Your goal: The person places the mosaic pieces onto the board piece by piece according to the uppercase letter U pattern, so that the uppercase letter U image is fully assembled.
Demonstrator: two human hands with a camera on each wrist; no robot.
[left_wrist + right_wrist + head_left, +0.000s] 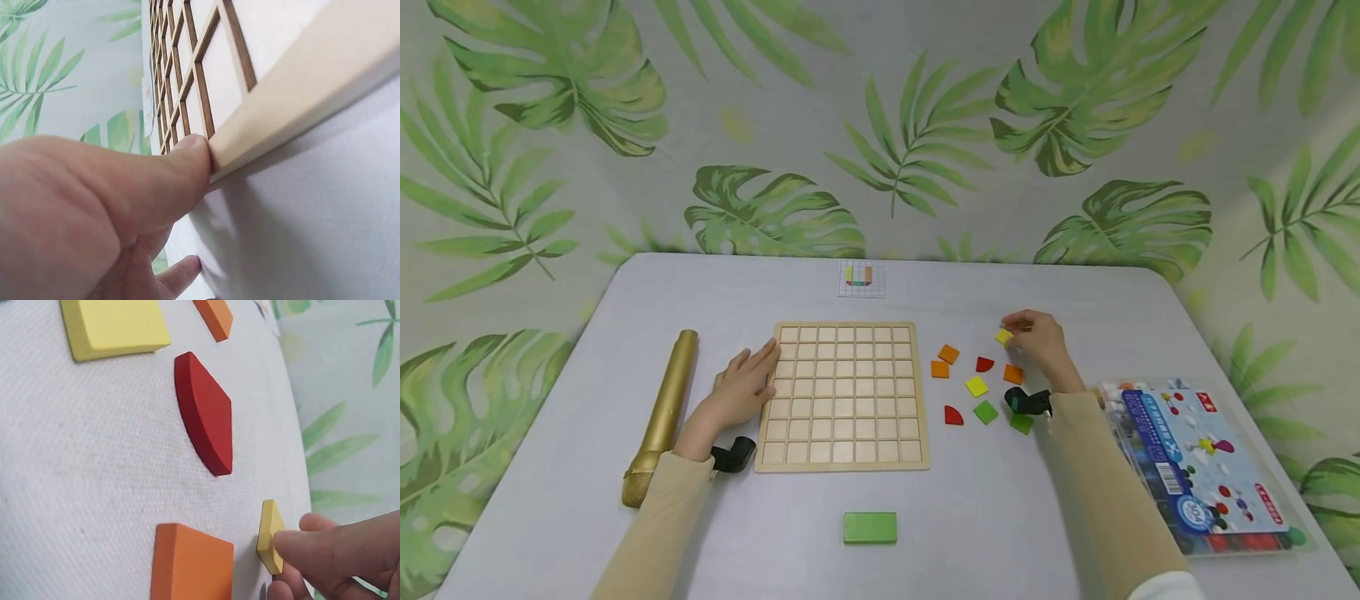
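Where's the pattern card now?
Head view: the pattern card lies near the far edge of the table, slightly left of centre, just beyond the wooden grid board.

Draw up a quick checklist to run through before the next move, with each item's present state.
1. Yellow square tile pinched by the right hand: ok.
2. That tile fully lifted off the white cloth-covered tabletop: cannot tell.
3. That tile over the light wooden grid board: not ok; it is off to the board's right.
4. Left hand at the board: ok; it touches the left edge.
5. Small printed card with a coloured U-shape uncovered: ok; it lies beyond the board.
6. Second yellow square tile free of both hands: ok; it lies on the tabletop.
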